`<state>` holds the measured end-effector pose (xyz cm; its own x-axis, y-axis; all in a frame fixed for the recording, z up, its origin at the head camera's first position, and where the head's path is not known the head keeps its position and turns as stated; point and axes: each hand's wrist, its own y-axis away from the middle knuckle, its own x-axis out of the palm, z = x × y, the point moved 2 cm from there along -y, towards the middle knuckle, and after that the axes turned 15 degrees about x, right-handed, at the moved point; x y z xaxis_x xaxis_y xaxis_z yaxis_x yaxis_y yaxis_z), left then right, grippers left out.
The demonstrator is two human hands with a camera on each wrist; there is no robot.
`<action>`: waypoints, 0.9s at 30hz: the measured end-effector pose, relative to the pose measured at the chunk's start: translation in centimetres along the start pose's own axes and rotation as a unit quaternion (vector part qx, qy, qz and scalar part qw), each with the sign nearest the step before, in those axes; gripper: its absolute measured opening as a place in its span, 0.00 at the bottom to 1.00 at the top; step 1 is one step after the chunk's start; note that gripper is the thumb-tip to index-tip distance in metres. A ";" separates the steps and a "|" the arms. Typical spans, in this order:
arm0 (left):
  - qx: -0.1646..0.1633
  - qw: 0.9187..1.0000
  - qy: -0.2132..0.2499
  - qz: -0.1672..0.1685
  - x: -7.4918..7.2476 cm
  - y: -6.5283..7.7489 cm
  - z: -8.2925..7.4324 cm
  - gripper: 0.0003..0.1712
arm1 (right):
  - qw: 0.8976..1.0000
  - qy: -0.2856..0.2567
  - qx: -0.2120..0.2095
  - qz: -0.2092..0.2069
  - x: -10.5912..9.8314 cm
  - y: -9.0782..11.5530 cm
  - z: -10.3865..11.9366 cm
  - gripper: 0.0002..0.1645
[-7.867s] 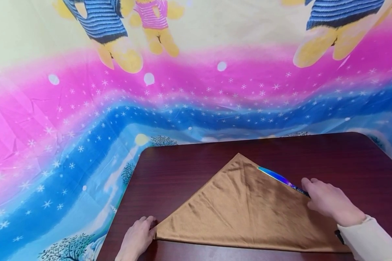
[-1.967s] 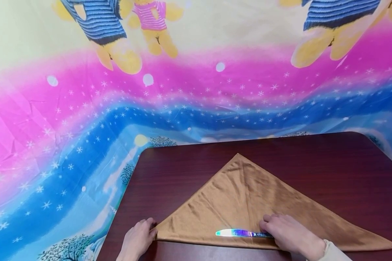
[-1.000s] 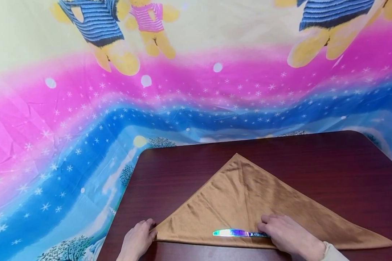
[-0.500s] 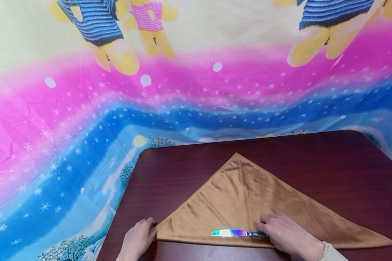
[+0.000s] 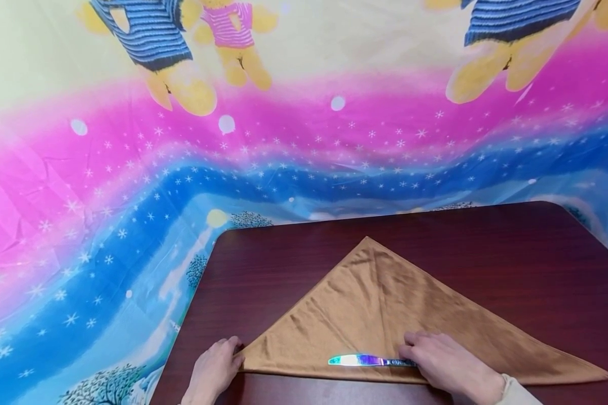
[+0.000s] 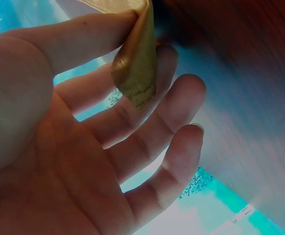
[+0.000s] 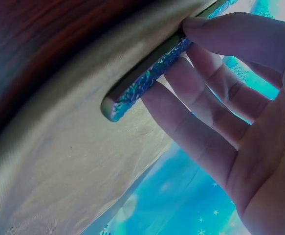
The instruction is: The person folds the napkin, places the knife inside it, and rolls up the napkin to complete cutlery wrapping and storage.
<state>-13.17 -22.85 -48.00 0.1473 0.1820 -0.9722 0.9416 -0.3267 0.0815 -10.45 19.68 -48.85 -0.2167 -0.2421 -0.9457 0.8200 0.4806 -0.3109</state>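
Note:
A golden-brown satin cloth napkin (image 5: 314,326), folded into a triangle, lies flat with its peak pointing away from me. At its left corner is my left hand (image 5: 211,368); the left wrist view has thumb and index finger pinching the cloth tip (image 6: 136,68), other fingers loosely bent. My right hand (image 5: 448,360) holds an iridescent table knife (image 5: 356,360) along the near folded edge, blade pointing left. In the right wrist view, the thumb presses the knife's textured handle (image 7: 149,76) against the fingers, low over the cloth.
The dark red-brown table (image 5: 284,264) has rounded far corners. Behind it hangs a backdrop sheet (image 5: 263,129) printed with bears, snowflakes and pink and blue bands. Near the table's front edge runs the napkin's long side; its right corner reaches far to the right.
From the napkin's upper right edge, the right hand has brought the knife down and left to the near edge. Over the last second both hands have stayed almost still; the left keeps its corner.

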 end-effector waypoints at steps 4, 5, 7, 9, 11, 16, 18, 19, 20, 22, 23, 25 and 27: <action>-0.005 1.000 0.008 0.007 -0.1 -0.1 0.0 0.09 | 1.000 -0.004 0.004 0.013 0.0 0.0 -0.2 0.20; -0.008 1.000 0.011 0.009 -0.1 -0.1 0.0 0.08 | 1.000 -0.007 0.004 0.015 -0.1 0.1 -0.2 0.20; -0.011 1.000 0.012 0.013 -0.1 -0.1 0.0 0.08 | 1.000 -0.011 0.004 0.018 -0.1 0.1 -0.3 0.21; -0.013 1.000 0.012 0.011 -0.1 -0.1 0.0 0.07 | 1.000 -0.016 0.005 0.022 -0.1 0.1 -0.4 0.21; -0.009 1.000 0.008 0.008 0.0 -0.1 0.1 0.07 | 0.999 -0.018 0.007 0.027 -0.2 0.2 -0.4 0.21; -0.002 1.000 0.005 0.000 0.1 0.0 0.1 0.06 | 0.999 -0.020 0.017 0.033 -0.3 0.4 -0.6 0.21; -0.001 1.000 0.005 -0.002 0.1 0.0 0.2 0.06 | 0.999 -0.020 0.021 0.038 -0.4 0.4 -0.6 0.21; -0.002 1.000 0.006 -0.002 0.1 0.0 0.2 0.06 | 0.998 -0.020 0.024 0.045 -0.4 0.4 -0.6 0.21; -0.002 1.000 0.007 -0.001 0.1 0.0 0.2 0.06 | 0.998 -0.021 0.027 0.052 -0.4 0.4 -0.6 0.20; -0.005 1.000 0.010 0.000 0.1 0.0 0.2 0.06 | 0.997 -0.022 0.034 0.069 -0.4 0.4 -0.7 0.19; -0.005 1.000 0.012 0.001 0.1 0.0 0.3 0.06 | 0.996 -0.022 0.038 0.076 -0.5 0.4 -0.7 0.19; -0.009 1.000 0.016 0.003 0.1 0.0 0.3 0.06 | 0.995 -0.022 0.043 0.084 -0.5 0.4 -0.8 0.19; -0.011 1.000 0.018 0.004 0.1 0.0 0.4 0.06 | 0.995 -0.021 0.046 0.084 -0.5 0.4 -0.8 0.19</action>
<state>-13.23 -23.18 -48.17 0.1645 0.2123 -0.9633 0.9468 -0.3079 0.0938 -10.44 20.69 -48.60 -0.0506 -0.2009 -0.9783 0.8878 0.4396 -0.1362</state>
